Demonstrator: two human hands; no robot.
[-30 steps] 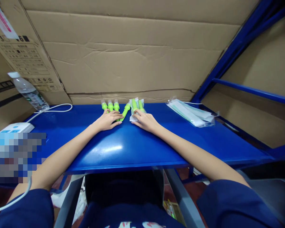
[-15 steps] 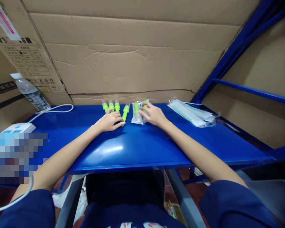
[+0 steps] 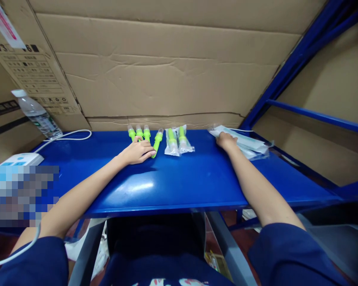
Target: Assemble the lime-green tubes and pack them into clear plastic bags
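My left hand (image 3: 139,152) lies palm down over the lower ends of several light-green sticks with clear caps (image 3: 146,131), its fingers loosely apart. Its thumb touches the lower end of a separate green stick (image 3: 157,140), which lies tilted. To the right, two more green sticks rest side by side in clear plastic sleeves, a left sleeved stick (image 3: 172,143) and a right sleeved stick (image 3: 182,140). My right hand (image 3: 227,141) is closed at the left end of a stack of flat clear plastic packets (image 3: 247,142); its fingertips are partly hidden.
Cardboard (image 3: 167,79) walls the back of the blue table (image 3: 173,182). At the left are a water bottle (image 3: 40,117), a white power strip (image 3: 24,159) and its white cable (image 3: 77,135). A blue metal frame (image 3: 316,115) rises on the right.
My right hand has left the sleeved green sticks and moved right to the flat plastic packets. Both sleeved sticks now show fully. My left hand has stayed in place.
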